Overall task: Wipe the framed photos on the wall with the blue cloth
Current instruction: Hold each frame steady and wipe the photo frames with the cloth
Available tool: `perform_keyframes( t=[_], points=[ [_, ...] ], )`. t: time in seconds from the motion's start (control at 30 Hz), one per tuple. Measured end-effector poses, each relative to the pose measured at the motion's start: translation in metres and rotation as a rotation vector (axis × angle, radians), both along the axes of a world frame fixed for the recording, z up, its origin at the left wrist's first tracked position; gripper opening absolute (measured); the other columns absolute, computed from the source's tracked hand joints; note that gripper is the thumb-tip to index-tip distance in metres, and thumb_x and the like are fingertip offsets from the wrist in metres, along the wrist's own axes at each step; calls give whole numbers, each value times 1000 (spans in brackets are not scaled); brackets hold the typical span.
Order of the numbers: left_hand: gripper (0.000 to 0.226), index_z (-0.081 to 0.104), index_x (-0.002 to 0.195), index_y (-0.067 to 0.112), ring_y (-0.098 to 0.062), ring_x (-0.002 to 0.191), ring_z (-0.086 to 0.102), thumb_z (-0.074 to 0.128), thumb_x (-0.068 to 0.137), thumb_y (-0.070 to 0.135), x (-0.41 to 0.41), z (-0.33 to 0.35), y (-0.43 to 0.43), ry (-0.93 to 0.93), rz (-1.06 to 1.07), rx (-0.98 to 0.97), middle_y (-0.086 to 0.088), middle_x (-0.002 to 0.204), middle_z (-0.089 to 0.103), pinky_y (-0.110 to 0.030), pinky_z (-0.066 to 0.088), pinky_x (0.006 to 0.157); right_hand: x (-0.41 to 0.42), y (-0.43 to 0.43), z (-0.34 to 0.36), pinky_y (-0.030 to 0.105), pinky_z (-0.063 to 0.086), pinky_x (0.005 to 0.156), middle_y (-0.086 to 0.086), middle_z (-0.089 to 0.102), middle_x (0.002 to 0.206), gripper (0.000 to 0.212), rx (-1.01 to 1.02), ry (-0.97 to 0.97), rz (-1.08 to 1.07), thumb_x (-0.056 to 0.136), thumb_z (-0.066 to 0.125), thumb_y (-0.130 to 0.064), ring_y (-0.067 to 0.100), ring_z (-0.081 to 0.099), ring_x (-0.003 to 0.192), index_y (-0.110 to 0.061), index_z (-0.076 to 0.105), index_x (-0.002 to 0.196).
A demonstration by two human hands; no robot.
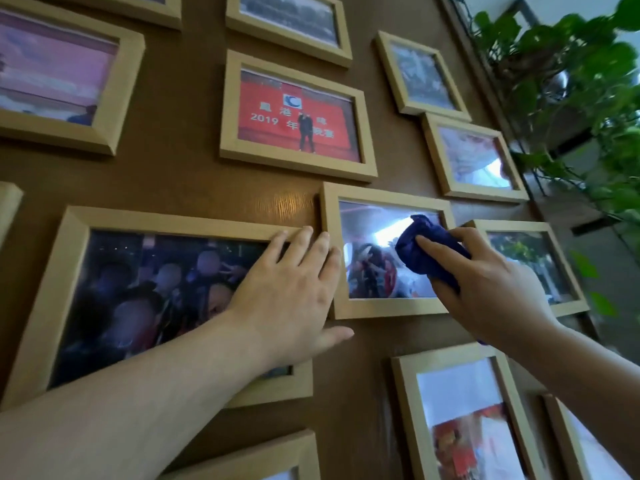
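Note:
Several photos in light wooden frames hang on a brown wall. My right hand [485,282] grips a bunched blue cloth [426,249] and presses it on the glass of a small middle frame [367,310], at its right side. My left hand [294,292] lies flat with fingers spread, across the right end of a large dark photo frame [52,289] and the left edge of the small frame. A red photo frame [294,164] hangs just above the small frame.
More frames surround the hands: one lower right [408,410], one right of the cloth [571,306], two upper right [440,161]. A leafy green plant [571,81] on dark shelving stands close at the right edge of the wall.

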State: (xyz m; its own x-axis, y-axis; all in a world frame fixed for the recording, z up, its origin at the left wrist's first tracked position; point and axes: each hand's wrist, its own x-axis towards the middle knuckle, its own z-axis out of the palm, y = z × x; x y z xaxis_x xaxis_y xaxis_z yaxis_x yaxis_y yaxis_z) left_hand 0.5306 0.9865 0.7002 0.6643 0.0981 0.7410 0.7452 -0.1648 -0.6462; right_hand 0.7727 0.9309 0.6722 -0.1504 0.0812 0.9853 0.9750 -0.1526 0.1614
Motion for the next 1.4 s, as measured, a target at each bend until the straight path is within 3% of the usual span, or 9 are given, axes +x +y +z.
perform_keyframes(
  t=[0.1,0.23,0.53,0.63,0.77,0.97,1.1,1.23,1.4],
  points=[
    [107,7,151,7,-36,148,5,27,78,83,6,0,5,-46,46,-28,-19,161,12,-57,12,117,4,4,11,25,35,49,17,57,116,50,36,-32,-5,81,66,-23,30,61,70,-14,56,129],
    [104,36,143,3,-39,141,31,29,76,83,16,-3,11,-80,30,-68,-22,150,40,-62,30,110,9,14,34,25,33,49,17,54,121,50,28,-83,0,82,60,-31,30,62,76,-17,53,130],
    [103,48,134,-2,-36,138,38,31,77,82,39,-14,14,-257,126,-42,-21,146,45,-61,36,107,-16,43,77,31,41,59,10,34,134,61,-40,-300,70,90,54,-37,25,51,101,-28,24,142],
    [103,48,135,-1,-33,139,35,28,78,83,43,-16,11,-281,186,-38,-20,147,44,-60,34,109,-13,44,79,34,43,59,10,33,133,58,-53,-322,79,91,52,-37,26,51,101,-27,25,142],
    [103,41,140,1,-32,140,34,28,78,83,44,-13,10,-283,224,-34,-19,149,42,-58,33,110,17,41,78,31,34,55,8,33,131,62,-84,-331,15,90,52,-41,24,50,101,-30,21,142],
    [106,37,143,5,-29,142,31,27,76,87,38,-9,18,-262,185,-24,-16,152,39,-55,28,113,76,31,67,31,38,53,5,33,130,55,-70,-123,-173,93,41,-43,21,53,96,-33,20,143],
    [104,38,143,5,-28,143,29,28,77,86,38,-9,19,-255,145,-19,-14,154,35,-56,28,113,72,31,62,31,31,51,6,39,118,50,-71,-16,-203,93,42,-40,18,47,77,-29,27,139],
    [103,37,143,4,-29,143,29,29,77,83,41,-10,17,-258,125,-16,-13,155,34,-58,28,113,35,34,48,28,28,52,8,35,125,57,-119,-123,-68,91,48,-41,14,38,75,-28,22,140],
    [101,33,147,11,-27,144,26,28,76,83,41,-9,19,-269,126,-20,-10,157,30,-56,24,115,-13,35,27,31,34,59,11,28,131,62,-188,-305,64,90,51,-41,23,51,97,-26,20,142]
  ],
)
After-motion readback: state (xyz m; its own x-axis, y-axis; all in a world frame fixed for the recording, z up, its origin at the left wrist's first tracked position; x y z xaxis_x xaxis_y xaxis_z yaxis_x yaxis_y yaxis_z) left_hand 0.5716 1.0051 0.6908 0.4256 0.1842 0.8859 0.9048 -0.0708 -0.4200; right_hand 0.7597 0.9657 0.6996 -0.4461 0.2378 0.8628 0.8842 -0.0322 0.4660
